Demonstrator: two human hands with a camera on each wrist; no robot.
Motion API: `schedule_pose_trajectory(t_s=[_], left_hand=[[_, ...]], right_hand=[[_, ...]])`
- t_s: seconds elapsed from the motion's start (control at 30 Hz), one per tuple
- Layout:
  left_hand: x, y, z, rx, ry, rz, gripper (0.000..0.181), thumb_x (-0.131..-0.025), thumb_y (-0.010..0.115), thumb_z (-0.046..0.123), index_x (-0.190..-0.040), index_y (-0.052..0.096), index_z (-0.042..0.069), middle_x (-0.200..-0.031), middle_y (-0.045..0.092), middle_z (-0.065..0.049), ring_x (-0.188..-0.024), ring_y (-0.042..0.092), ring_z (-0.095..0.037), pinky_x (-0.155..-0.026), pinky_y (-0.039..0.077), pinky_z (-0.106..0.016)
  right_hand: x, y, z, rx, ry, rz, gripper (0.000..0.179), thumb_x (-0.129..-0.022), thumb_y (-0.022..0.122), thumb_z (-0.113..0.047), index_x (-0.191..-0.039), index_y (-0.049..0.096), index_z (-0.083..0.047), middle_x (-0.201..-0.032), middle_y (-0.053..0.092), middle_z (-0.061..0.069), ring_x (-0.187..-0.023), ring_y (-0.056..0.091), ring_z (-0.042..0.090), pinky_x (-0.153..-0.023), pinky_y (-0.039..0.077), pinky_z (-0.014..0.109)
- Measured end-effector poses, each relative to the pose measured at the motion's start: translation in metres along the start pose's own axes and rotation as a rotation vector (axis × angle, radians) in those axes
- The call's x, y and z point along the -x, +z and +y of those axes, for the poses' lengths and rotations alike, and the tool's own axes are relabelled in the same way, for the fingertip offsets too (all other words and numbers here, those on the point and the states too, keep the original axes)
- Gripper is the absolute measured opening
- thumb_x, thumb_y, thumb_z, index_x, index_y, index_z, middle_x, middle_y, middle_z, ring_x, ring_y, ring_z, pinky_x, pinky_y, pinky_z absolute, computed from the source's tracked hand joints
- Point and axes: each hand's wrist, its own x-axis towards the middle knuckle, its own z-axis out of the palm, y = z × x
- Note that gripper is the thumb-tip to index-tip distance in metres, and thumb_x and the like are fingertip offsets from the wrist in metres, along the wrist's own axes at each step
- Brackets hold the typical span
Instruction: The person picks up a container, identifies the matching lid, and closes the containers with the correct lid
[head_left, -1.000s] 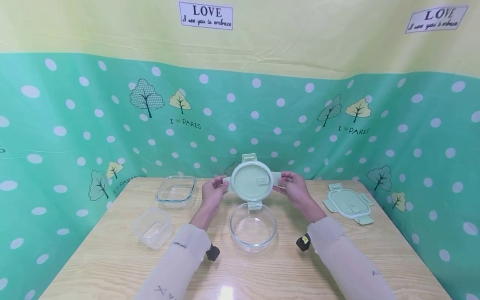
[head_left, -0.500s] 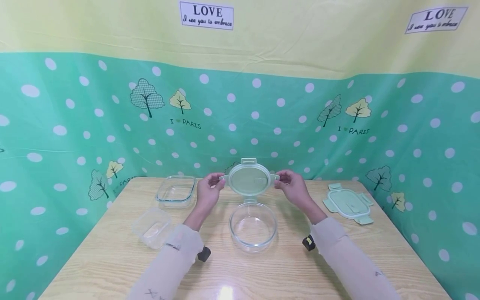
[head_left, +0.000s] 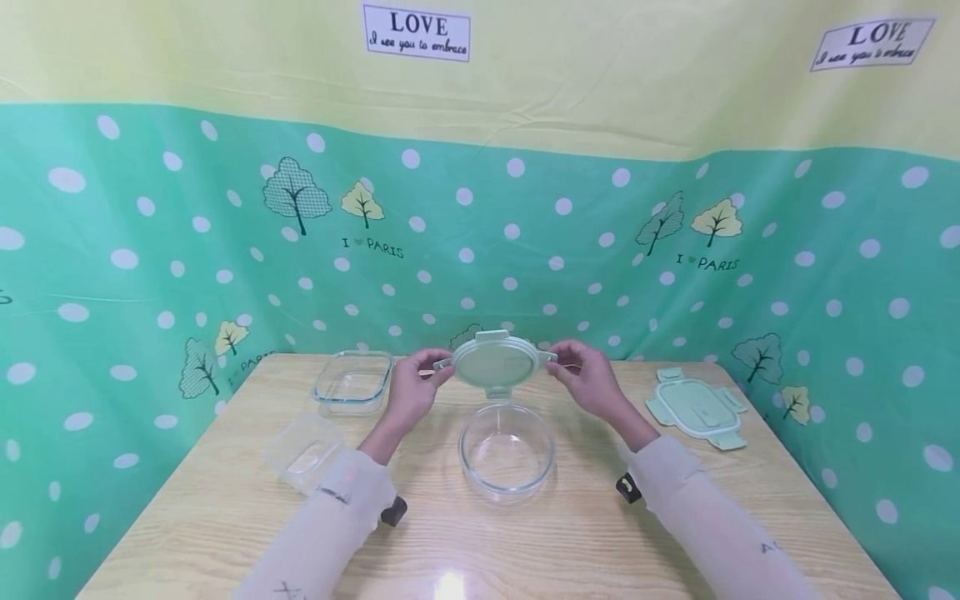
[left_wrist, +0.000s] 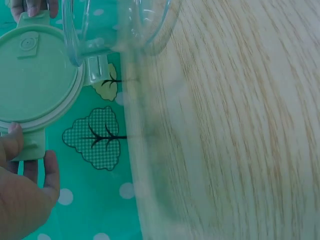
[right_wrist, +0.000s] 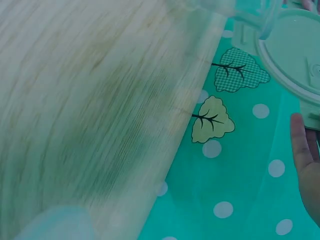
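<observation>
A round pale green lid [head_left: 495, 362] with clip flaps is held up in the air, tilted, just beyond a round glass bowl [head_left: 507, 454] on the table. My left hand [head_left: 414, 388] pinches the lid's left flap between thumb and fingers; the left wrist view shows this hand [left_wrist: 25, 185] on the flap [left_wrist: 31, 146]. On the opposite side, my right hand [head_left: 591, 382] pinches the right flap. Only part of the right hand [right_wrist: 309, 165] shows in the right wrist view, by the lid's edge [right_wrist: 295, 55]. The bowl's open top faces up, apart from the lid.
A square glass container [head_left: 352, 383] stands at the back left, with a clear, frosted-looking container [head_left: 306, 454] in front of it. A rectangular green lid [head_left: 699, 405] lies at the right. A polka-dot cloth [head_left: 510, 217] hangs behind the wooden table [head_left: 570, 550].
Both hands have tipped the round lid from nearly upright to a flatter angle, and it has shifted slightly left. The bowl and other containers stay in place.
</observation>
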Motion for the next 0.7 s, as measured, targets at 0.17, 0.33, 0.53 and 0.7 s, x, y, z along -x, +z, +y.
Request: schedule_pose_trajectory(t_s=[0.17, 0.33, 0.53, 0.7], left_hand=[[0.002, -0.003, 0.002, 0.001, 0.033, -0.019, 0.016, -0.09, 0.078, 0.005, -0.106, 0.077, 0.007, -0.113, 0.073, -0.007, -0.106, 0.068, -0.026, -0.088, 0.061, -0.033], [0.004, -0.004, 0.004, -0.012, 0.077, -0.022, 0.017, -0.087, 0.079, 0.0, -0.102, 0.079, 0.007, -0.107, 0.073, -0.008, -0.102, 0.068, -0.027, -0.085, 0.062, -0.032], [0.007, -0.008, 0.003, -0.045, 0.147, -0.072, 0.019, -0.085, 0.078, -0.007, -0.098, 0.079, 0.007, -0.099, 0.073, -0.005, -0.099, 0.069, -0.024, -0.092, 0.06, -0.032], [0.011, -0.013, 0.004, -0.188, 0.275, -0.108, 0.022, -0.084, 0.077, -0.008, -0.096, 0.078, 0.01, -0.102, 0.075, -0.003, -0.112, 0.068, -0.026, -0.102, 0.054, -0.037]], right_hand=[[0.001, 0.001, 0.003, 0.119, -0.121, 0.001, 0.017, -0.09, 0.071, 0.006, -0.105, 0.067, -0.001, -0.101, 0.072, 0.012, -0.093, 0.072, 0.026, -0.082, 0.062, 0.028], [0.002, 0.005, 0.007, 0.206, -0.262, -0.01, 0.018, -0.087, 0.073, 0.01, -0.1, 0.068, -0.001, -0.097, 0.073, 0.011, -0.09, 0.073, 0.024, -0.08, 0.062, 0.026], [0.007, 0.006, 0.008, 0.318, -0.373, 0.001, 0.017, -0.087, 0.075, 0.008, -0.1, 0.071, -0.002, -0.097, 0.074, 0.01, -0.091, 0.072, 0.025, -0.081, 0.063, 0.033], [0.012, 0.002, 0.009, 0.365, -0.493, -0.022, 0.018, -0.085, 0.076, 0.008, -0.098, 0.071, -0.005, -0.096, 0.074, 0.006, -0.091, 0.071, 0.022, -0.079, 0.062, 0.035]])
